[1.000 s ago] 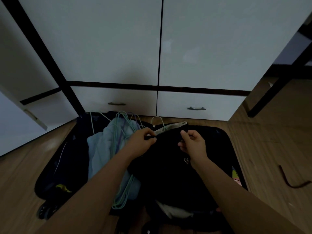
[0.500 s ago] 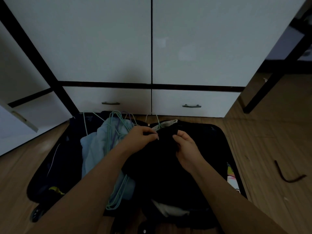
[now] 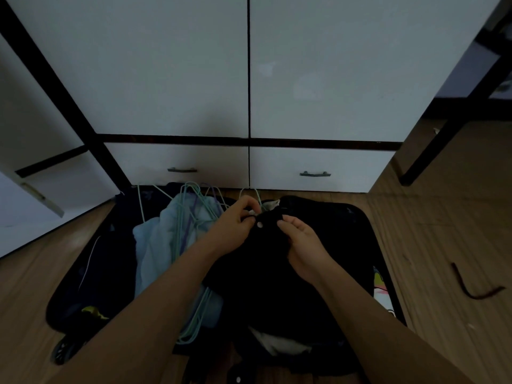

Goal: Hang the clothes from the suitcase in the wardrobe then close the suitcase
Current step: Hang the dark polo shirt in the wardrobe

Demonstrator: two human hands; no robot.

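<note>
here, left hand (image 3: 237, 228) and right hand (image 3: 304, 247) pinching black garment (image 3: 266, 273), open suitcase (image 3: 91, 273)

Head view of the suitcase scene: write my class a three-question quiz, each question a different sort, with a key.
1. True or false: both wardrobe doors stand open.
2. Which garment does the left hand grip together with the right hand? A. black garment B. light blue garment C. white garment
3. Fill in: the pale green hangers lie on the ___ garment in the open suitcase.

Key: 1. False, both are shut. 2. A. 3. light blue.
</note>
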